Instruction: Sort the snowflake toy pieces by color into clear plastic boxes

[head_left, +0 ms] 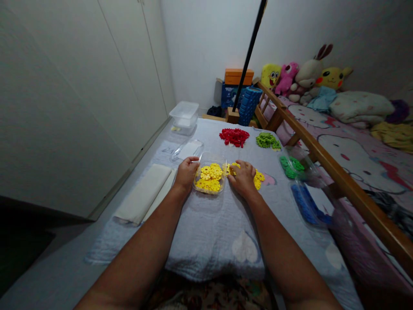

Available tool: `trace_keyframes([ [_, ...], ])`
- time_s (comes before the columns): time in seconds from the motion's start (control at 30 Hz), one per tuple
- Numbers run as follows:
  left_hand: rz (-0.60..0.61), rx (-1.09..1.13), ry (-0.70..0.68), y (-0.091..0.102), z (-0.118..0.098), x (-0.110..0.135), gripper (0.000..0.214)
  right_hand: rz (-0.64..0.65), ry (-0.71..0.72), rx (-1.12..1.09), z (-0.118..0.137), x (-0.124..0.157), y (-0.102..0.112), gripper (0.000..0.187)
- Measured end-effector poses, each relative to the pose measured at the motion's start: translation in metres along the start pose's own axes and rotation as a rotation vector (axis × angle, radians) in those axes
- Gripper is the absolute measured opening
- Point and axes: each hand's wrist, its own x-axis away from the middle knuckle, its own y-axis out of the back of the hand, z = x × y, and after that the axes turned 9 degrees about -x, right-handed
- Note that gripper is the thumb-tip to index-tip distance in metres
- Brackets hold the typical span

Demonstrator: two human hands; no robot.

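Observation:
A clear plastic container stands on the cloth-covered table, with yellow flower-shaped pieces inside. My left hand grips its left wall, thumb near the rim. Just beyond the opposite wall, my right hand is curled over a loose pile of the same yellow pieces, and some show between thumb and fingers. Part of that pile is hidden beneath the hand. A clear lid lies behind my left hand.
Red pieces and light green pieces lie in heaps at the back. Containers of green pieces and blue pieces line the right side, by a wooden bed rail. Folded cloth and stacked containers are at left.

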Motion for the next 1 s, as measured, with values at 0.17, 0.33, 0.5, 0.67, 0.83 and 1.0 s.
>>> trace_keyframes([
  [0.17,-0.003,-0.014,-0.005,0.000,0.000,0.000,0.041,-0.016,-0.009,-0.053,-0.002,-0.001,0.000,0.021],
  [0.33,-0.001,-0.019,-0.006,0.000,0.001,-0.002,0.042,-0.053,-0.026,-0.124,-0.006,-0.003,0.005,0.010],
  [0.5,0.004,-0.009,0.006,0.000,0.001,-0.001,0.043,-0.077,-0.113,-0.226,-0.008,-0.005,0.016,0.007],
  [0.67,0.007,0.005,0.010,0.000,-0.001,0.000,0.041,-0.243,-0.052,-0.388,0.004,-0.005,0.026,0.008],
  [0.83,0.007,-0.008,0.002,0.000,0.002,-0.002,0.040,-0.262,0.053,-0.433,0.023,-0.003,0.029,0.010],
  [1.0,0.005,-0.001,0.001,0.000,0.005,-0.004,0.041,-0.181,0.117,-0.399,0.037,-0.003,0.025,0.010],
])
